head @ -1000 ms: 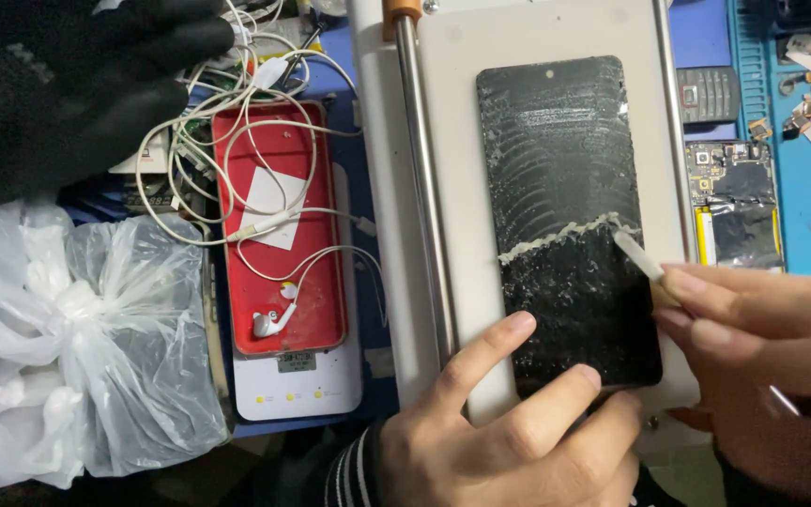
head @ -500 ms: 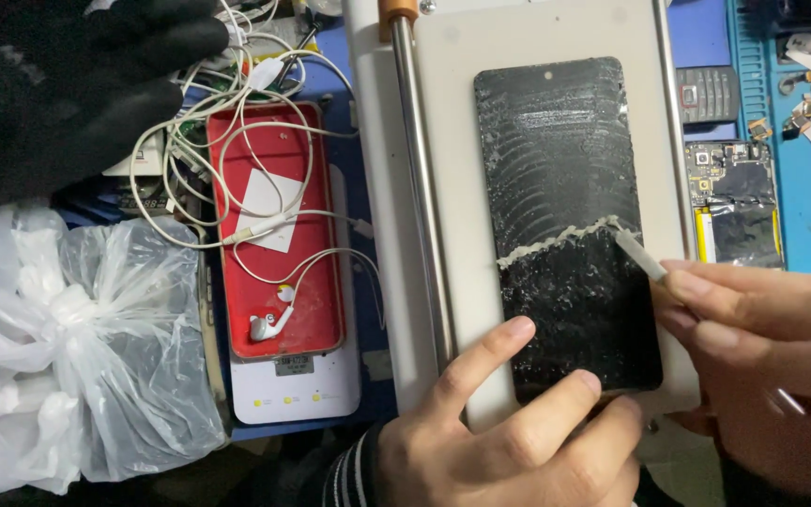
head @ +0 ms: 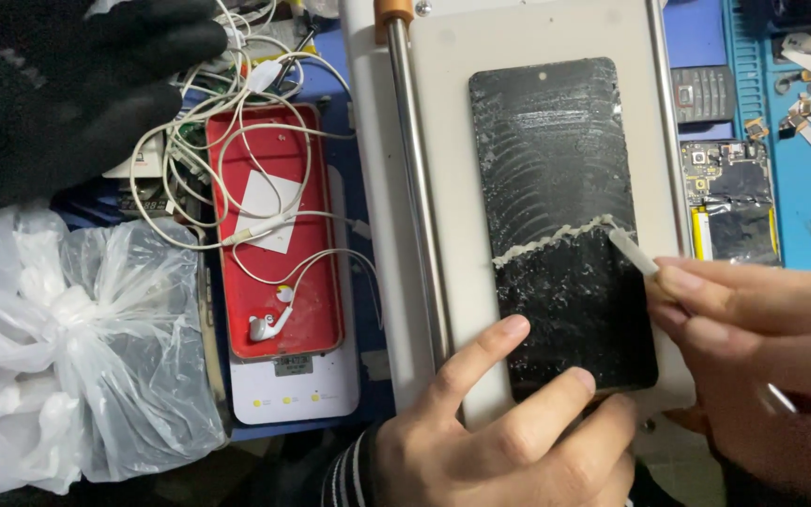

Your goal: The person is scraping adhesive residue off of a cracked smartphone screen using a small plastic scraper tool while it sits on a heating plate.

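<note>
Fingertips of my left hand [head: 509, 441] pin the thin, brittle-looking black glue-streaked phone screen panel [head: 560, 225] flat on the grey metal plate [head: 443, 188], best held by its edges, while my right hand [head: 762, 357] grips a slim white plastic scraper [head: 633, 252].

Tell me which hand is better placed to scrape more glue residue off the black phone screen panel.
The right hand: it holds the thin white scraper tool, whose tip touches the black phone screen panel at the glue ridge. The left hand presses the panel's lower edge.
</note>
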